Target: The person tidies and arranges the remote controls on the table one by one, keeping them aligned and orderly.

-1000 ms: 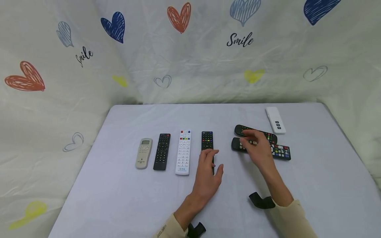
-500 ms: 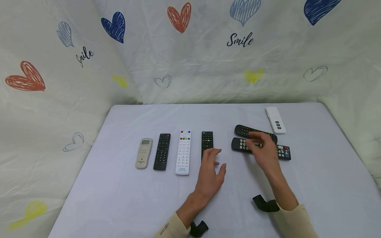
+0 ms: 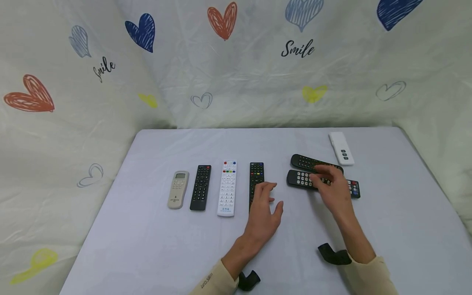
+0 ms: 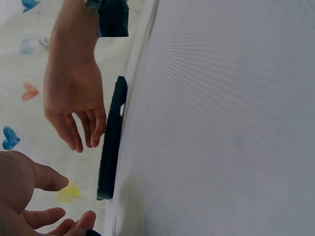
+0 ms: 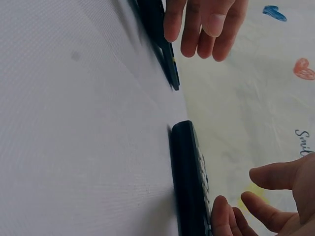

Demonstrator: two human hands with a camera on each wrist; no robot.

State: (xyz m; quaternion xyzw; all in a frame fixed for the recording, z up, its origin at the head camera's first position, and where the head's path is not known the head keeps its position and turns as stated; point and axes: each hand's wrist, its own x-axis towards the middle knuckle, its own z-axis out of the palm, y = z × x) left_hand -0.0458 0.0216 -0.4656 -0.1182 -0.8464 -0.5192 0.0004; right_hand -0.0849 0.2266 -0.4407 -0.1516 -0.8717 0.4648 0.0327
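Observation:
My left hand (image 3: 262, 219) hovers with spread, relaxed fingers over the lower part of an upright black remote control (image 3: 256, 174), hiding its near end. To the right, my right hand (image 3: 333, 194) is over a longer black remote with pale and coloured buttons (image 3: 298, 179), which lies crosswise. Its thumb and fingers are loosely bent and apart, covering the remote's middle. The right wrist view shows a gap between the thumb and fingers, with fingertips close to the remote (image 5: 189, 182). Just behind lies another black remote (image 3: 304, 162), slightly slanted; the right fingertips overlap its right part.
Left of my left hand, a white remote (image 3: 226, 188), a slim black remote (image 3: 200, 188) and a beige remote with a small screen (image 3: 178, 190) lie in a row. A white remote with few buttons (image 3: 341, 148) lies at the back right of the white table (image 3: 147, 246).
Both hands have drifted to the right. The right hand has passed along the crosswise remote, uncovering more of its left-end buttons. All the remotes have stayed in place.

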